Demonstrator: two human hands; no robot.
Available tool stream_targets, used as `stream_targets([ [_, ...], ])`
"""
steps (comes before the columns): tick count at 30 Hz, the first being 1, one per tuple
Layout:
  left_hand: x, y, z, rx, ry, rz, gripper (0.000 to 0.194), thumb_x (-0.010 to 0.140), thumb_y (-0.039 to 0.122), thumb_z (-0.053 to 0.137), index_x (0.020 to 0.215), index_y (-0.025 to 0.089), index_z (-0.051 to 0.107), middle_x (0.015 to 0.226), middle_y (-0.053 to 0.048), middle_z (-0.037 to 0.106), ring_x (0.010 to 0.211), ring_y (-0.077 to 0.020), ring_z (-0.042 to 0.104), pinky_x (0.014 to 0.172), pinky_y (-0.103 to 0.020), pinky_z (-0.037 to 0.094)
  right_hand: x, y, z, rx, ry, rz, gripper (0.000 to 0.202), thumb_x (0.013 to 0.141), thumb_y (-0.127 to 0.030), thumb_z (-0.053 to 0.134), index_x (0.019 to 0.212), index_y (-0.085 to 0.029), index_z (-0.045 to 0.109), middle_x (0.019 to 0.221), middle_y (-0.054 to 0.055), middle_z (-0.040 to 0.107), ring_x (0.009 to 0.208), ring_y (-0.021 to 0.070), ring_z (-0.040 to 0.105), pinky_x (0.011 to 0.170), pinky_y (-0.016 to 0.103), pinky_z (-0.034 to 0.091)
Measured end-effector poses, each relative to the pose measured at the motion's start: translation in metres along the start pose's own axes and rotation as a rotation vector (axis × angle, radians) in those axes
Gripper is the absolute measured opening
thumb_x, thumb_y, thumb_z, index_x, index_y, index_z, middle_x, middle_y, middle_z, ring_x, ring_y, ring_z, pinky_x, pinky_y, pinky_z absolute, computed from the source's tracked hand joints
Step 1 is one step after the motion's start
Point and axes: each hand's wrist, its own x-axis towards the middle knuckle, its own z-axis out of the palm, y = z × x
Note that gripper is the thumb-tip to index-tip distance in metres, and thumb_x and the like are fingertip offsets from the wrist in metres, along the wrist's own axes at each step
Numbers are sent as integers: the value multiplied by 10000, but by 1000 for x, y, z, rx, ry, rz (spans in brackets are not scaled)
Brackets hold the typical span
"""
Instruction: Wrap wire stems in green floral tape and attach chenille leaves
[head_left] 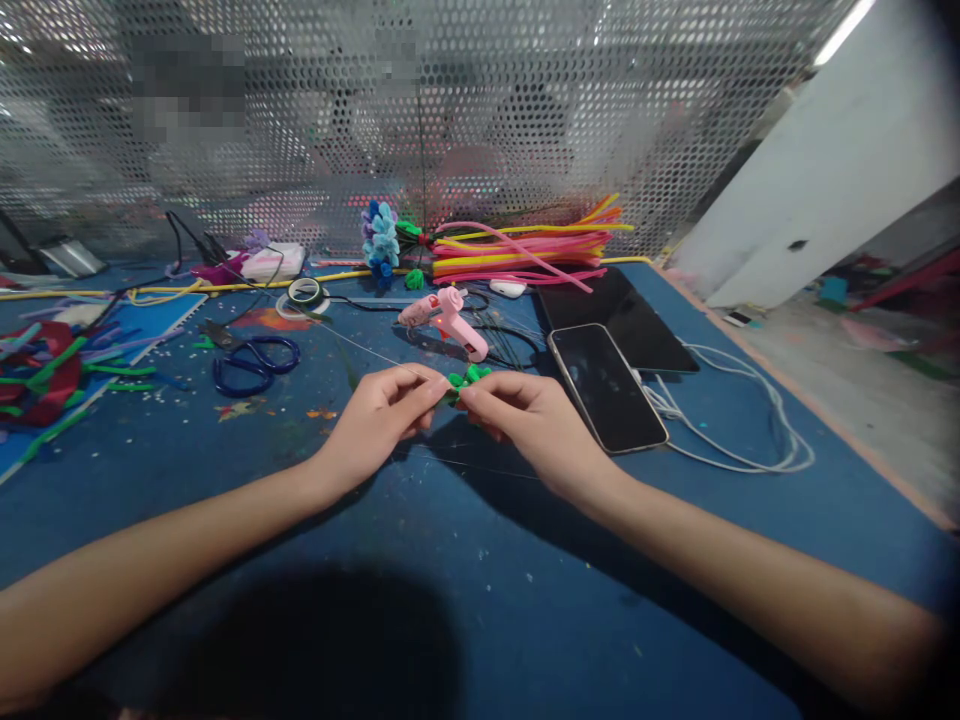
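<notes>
Between my fingertips is a small green fuzzy pipe cleaner piece, bent into loops, over the middle of the blue table. My left hand pinches its left end with thumb and forefinger. From the other side, my right hand grips it in the same way. Fingers cover part of the piece, so its full shape is hidden. Just beyond my hands lies a pink glue gun. A thin pale thread runs across the table toward my left hand.
Blue-handled scissors and a tape roll lie left. A phone, a dark tablet and white cables are right. Behind are blue fuzzy flowers and a pipe cleaner bundle, before a perforated metal panel.
</notes>
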Motion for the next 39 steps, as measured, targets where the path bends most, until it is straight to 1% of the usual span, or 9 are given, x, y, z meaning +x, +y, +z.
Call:
stream_targets([
  [5,1,-1,-1,42,-6,12,202,754,365,595,769,167,631,560,42,468,460,-53,372,413,-173,257,0,-1,0,-72,58,-62,185,724,-306,610,631,-146,601,545,-37,511,481,56,387,455,209,299],
  [15,2,-4,1,-111,-24,-45,165,729,322,635,763,161,623,533,53,448,441,-41,348,390,-163,230,-2,1,1,-207,164,-184,98,691,-241,642,706,-146,624,637,-7,583,547,78,465,510,219,365],
  [17,2,-3,0,-98,-18,-19,151,733,313,632,757,164,624,535,54,459,436,-38,339,392,-164,232,-2,0,0,-159,115,-139,149,707,-292,636,700,-145,612,615,-14,560,527,70,454,493,210,355],
  [21,1,-2,-2,-2,-12,77,124,750,290,615,759,170,642,585,39,533,446,-39,350,410,-174,256,1,-3,-2,50,-71,135,342,781,-444,530,649,-135,595,537,-25,503,428,45,401,401,188,278],
  [24,1,-2,-2,52,-11,102,136,753,295,608,767,167,651,624,23,582,455,-48,377,423,-185,276,2,-4,-2,125,-119,205,298,765,-408,566,653,-133,601,543,-29,516,407,32,387,384,177,249],
  [26,0,-2,-2,63,4,101,141,751,300,610,753,164,650,607,27,574,457,-50,387,425,-184,282,2,-5,-2,65,-99,132,275,757,-370,586,622,-131,599,536,-29,522,416,32,386,393,178,258],
  [29,0,-1,0,45,35,81,148,739,299,622,702,157,640,542,47,518,444,-41,381,412,-169,271,-1,-6,-2,-152,-5,-66,256,763,-316,594,589,-128,602,523,-24,538,455,51,420,432,190,312],
  [34,0,1,4,-123,47,-37,172,715,298,642,650,148,589,467,74,442,396,-16,332,372,-141,216,-5,-4,-2,-576,173,-527,147,793,-210,580,673,-155,645,650,4,636,602,95,552,555,205,412],
  [39,0,3,5,-274,-13,-200,206,701,294,645,625,136,536,466,76,418,346,6,262,339,-141,130,-4,3,-7,-943,218,-970,177,844,-180,521,734,-120,647,682,53,642,633,121,568,596,225,446],
])
